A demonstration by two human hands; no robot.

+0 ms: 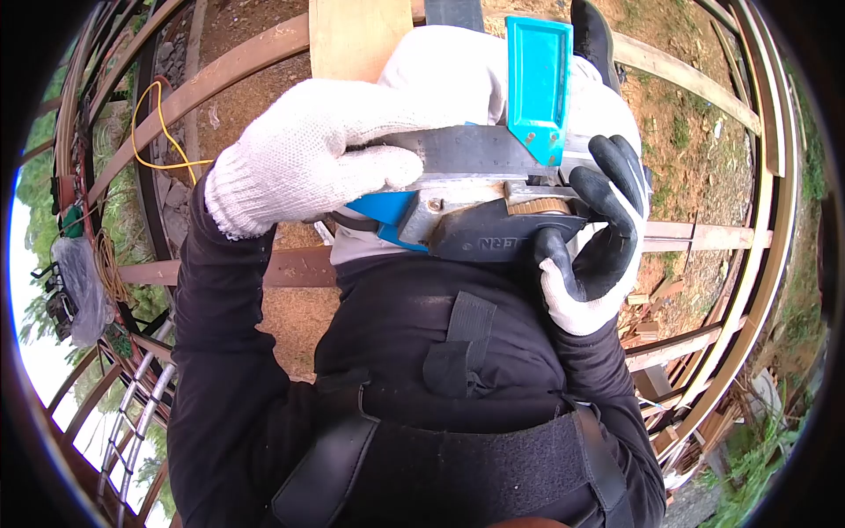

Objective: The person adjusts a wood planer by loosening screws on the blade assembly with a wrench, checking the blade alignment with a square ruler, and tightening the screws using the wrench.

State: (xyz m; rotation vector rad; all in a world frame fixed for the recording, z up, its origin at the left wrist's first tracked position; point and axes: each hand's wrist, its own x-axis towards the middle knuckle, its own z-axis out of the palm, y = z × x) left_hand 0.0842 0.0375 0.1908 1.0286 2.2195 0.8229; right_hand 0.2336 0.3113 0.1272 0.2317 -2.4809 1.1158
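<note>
An electric planer [488, 231] with a blue body lies on its side close in front of my torso. Its black side cover carries raised letters, and a ribbed tan roller or belt shows beside the cover. My left hand [304, 145], in a white knit glove, is closed on the planer's grey metal sole, thumb along the near edge. My right hand [612, 233] wears a white glove with a black-coated palm. Its fingers curl around the other end, the thumb against the black cover. A bright teal metal plate [539, 84] with small rivets stands up from the planer's far side.
Wooden beams [224, 66] form a frame around and below me, with dirt ground beneath. A yellow cord [163, 132] loops at the left. A clear plastic bag [81, 286] hangs by a metal ladder [136, 422]. Scrap wood [717, 422] lies at the lower right.
</note>
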